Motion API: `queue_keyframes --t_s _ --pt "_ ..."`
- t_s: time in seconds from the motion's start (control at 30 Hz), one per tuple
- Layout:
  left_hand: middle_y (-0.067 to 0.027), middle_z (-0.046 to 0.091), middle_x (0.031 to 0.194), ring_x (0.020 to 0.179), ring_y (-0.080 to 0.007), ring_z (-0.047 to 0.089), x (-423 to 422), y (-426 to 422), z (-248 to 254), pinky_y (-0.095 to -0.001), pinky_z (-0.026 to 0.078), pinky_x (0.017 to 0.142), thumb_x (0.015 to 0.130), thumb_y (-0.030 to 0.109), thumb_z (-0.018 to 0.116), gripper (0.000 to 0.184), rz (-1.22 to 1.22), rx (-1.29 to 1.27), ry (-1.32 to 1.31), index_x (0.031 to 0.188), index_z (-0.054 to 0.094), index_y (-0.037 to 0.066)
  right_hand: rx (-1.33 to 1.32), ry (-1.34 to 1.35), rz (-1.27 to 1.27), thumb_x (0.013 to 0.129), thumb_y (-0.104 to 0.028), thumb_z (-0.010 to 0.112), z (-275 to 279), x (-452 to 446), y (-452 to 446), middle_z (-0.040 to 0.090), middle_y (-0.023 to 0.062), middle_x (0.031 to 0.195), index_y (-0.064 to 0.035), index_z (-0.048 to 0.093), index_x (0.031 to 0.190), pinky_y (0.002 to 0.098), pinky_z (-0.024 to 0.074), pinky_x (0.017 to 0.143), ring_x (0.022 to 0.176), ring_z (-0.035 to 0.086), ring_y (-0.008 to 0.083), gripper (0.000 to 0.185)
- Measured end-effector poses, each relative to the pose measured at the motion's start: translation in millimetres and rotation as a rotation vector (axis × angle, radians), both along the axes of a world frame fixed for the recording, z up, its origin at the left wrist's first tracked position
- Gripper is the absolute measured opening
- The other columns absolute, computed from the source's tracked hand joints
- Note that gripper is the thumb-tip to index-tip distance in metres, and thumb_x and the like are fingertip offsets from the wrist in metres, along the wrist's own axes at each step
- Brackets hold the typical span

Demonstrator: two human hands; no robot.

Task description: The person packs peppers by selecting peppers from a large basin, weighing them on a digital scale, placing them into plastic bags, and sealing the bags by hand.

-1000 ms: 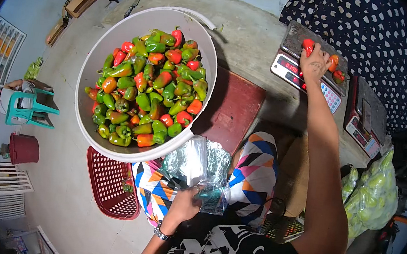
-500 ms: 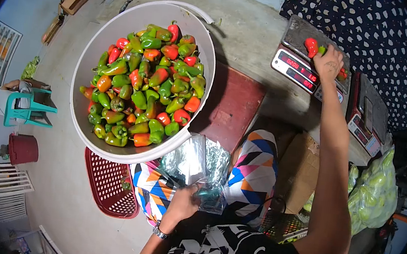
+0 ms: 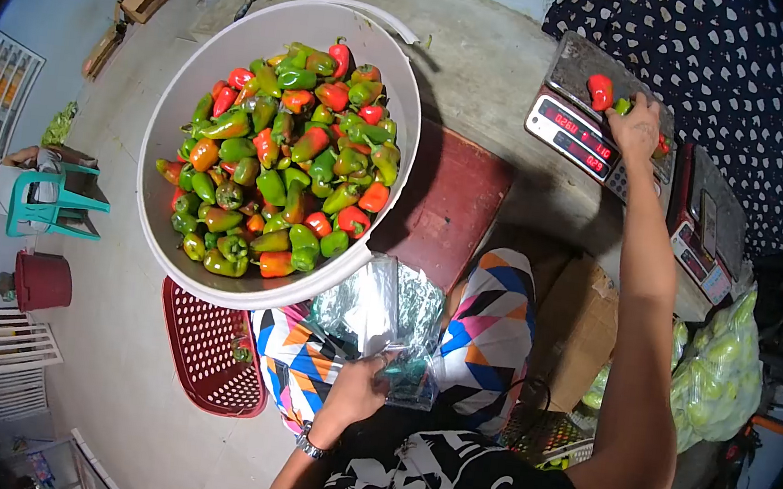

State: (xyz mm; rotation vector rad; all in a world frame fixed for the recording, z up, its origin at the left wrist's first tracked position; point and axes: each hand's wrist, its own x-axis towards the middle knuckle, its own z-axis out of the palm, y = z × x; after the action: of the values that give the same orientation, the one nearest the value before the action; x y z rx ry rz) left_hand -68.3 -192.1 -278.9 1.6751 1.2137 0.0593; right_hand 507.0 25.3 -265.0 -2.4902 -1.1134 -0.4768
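Note:
My right hand [image 3: 637,127] is over the metal plate of a digital scale [image 3: 570,130], its fingers closed on a green pepper [image 3: 623,107], most of which they hide. Right beside it on the plate lies a red pepper [image 3: 600,92], and another pepper [image 3: 662,147] shows past the wrist. Red digits glow on the scale's display. Down at my lap, my left hand [image 3: 357,391] grips clear plastic bags [image 3: 370,309] spread between my knees. A large pale tub [image 3: 160,144] full of red, green and orange peppers [image 3: 281,161] stands in front of me.
A second scale [image 3: 698,229] stands to the right, near bagged green produce [image 3: 721,360]. A red perforated basket [image 3: 209,349] is below the tub. Cardboard [image 3: 578,326] is beside my knee. At left are a teal chair [image 3: 38,198] and a dark red bucket [image 3: 44,281].
The scale's top reading has gone from about 0.200 to 0.261. My right hand has shifted slightly at the green pepper; my left hand stays on the plastic bags.

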Motion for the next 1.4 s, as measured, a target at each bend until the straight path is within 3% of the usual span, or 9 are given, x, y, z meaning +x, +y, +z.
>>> queue_keyframes --t_s 0.17,0.23,0.37,0.5,0.57,0.7,0.87,1.27,1.4 --pt "-0.0304 0.069 0.095 0.084 -0.0405 0.072 -2.5 -4.8 -6.0 -0.0413 0.055 0.075 0.080 0.000 0.068 0.052 0.009 0.069 -0.016 0.132 0.067 0.006 0.472 0.040 0.017 0.078 -0.024 0.083 -23.4 -31.1 -38.4 0.064 0.0175 0.111 -0.0054 0.067 0.116 0.0462 0.0499 0.096 0.107 0.064 0.0344 0.045" --pt "-0.0307 0.068 0.093 0.083 -0.0417 0.072 -0.7 -4.6 -7.0 -0.0415 0.055 0.075 0.080 0.000 0.067 0.054 0.007 0.043 0.004 0.133 0.067 0.006 1.016 0.794 0.184 0.085 -0.019 0.080 -63.1 -43.5 -50.7 0.066 0.0117 0.106 -0.0030 0.066 0.108 0.0401 0.0512 0.092 0.102 0.064 0.0259 0.031" --pt "-0.0309 0.068 0.095 0.089 -0.0437 0.071 2.6 -1.5 -4.5 -0.0419 0.055 0.078 0.079 -0.002 0.066 0.055 -0.046 0.048 -0.008 0.133 0.066 0.006 1.156 1.590 0.586 0.091 -0.002 0.071 -15.2 -211.7 -89.1 0.064 0.0075 0.108 -0.0017 0.061 0.113 0.0299 0.0584 0.084 0.098 0.064 0.0138 0.024" --pt "-0.0307 0.068 0.107 0.097 -0.0445 0.070 -2.4 -4.7 -4.6 -0.0422 0.056 0.083 0.078 -0.004 0.064 0.054 -0.037 0.101 -0.032 0.132 0.067 0.004 0.996 1.243 0.841 0.081 -0.005 0.079 6.4 -362.1 -82.7 0.067 0.0112 0.110 -0.0009 0.057 0.117 0.0336 0.0578 0.073 0.089 0.070 0.0196 0.042" --pt "-0.0306 0.068 0.111 0.098 -0.0445 0.070 -5.5 -6.7 -0.7 -0.0422 0.056 0.084 0.078 -0.005 0.064 0.053 -0.012 0.097 -0.035 0.131 0.067 0.004 0.671 0.789 1.013 0.075 -0.006 0.080 37.2 -388.6 -79.7 0.067 0.0150 0.111 -0.0026 0.060 0.113 0.0357 0.0578 0.079 0.094 0.071 0.0254 0.043" --pt "-0.0309 0.067 0.114 0.100 -0.0439 0.070 -11.6 -16.5 -1.1 -0.0417 0.056 0.084 0.078 -0.005 0.064 0.055 -0.004 0.110 -0.042 0.132 0.066 0.003 0.290 0.847 1.187 0.072 -0.009 0.079 14.1 -432.8 -45.3 0.062 0.0183 0.105 -0.0027 0.060 0.109 0.0443 0.0550 0.087 0.098 0.065 0.0405 0.043" --pt "-0.0312 0.066 0.117 0.107 -0.0432 0.069 -16.0 -21.5 -1.1 -0.0403 0.055 0.089 0.078 -0.005 0.064 0.059 0.014 0.056 -0.046 0.136 0.064 0.004 0.231 0.500 1.139 0.072 -0.016 0.078 -6.5 -433.6 -44.5 0.058 0.0182 0.108 -0.0027 0.057 0.111 0.0505 0.0517 0.090 0.105 0.060 0.0397 0.046" --pt "-0.0328 0.067 0.098 0.092 -0.0459 0.069 -7.0 -21.1 -5.4 -0.0473 0.055 0.082 0.077 -0.001 0.064 0.056 -0.013 0.122 -0.090 0.133 0.067 0.003 0.148 0.471 1.085 0.079 -0.017 0.079 -2.7 -436.8 -45.0 0.061 0.0173 0.104 -0.0040 0.059 0.117 0.0466 0.0566 0.079 0.091 0.067 0.0368 0.045" --pt "-0.0316 0.067 0.094 0.087 -0.0435 0.071 -3.6 -15.3 -4.4 -0.0456 0.055 0.078 0.077 -0.001 0.065 0.056 -0.017 0.066 -0.038 0.132 0.067 0.004 0.588 0.931 1.110 0.081 -0.008 0.083 3.2 -431.2 -54.7 0.064 0.0170 0.118 -0.0010 0.050 0.139 0.0351 0.0581 0.075 0.088 0.068 0.0237 0.067"
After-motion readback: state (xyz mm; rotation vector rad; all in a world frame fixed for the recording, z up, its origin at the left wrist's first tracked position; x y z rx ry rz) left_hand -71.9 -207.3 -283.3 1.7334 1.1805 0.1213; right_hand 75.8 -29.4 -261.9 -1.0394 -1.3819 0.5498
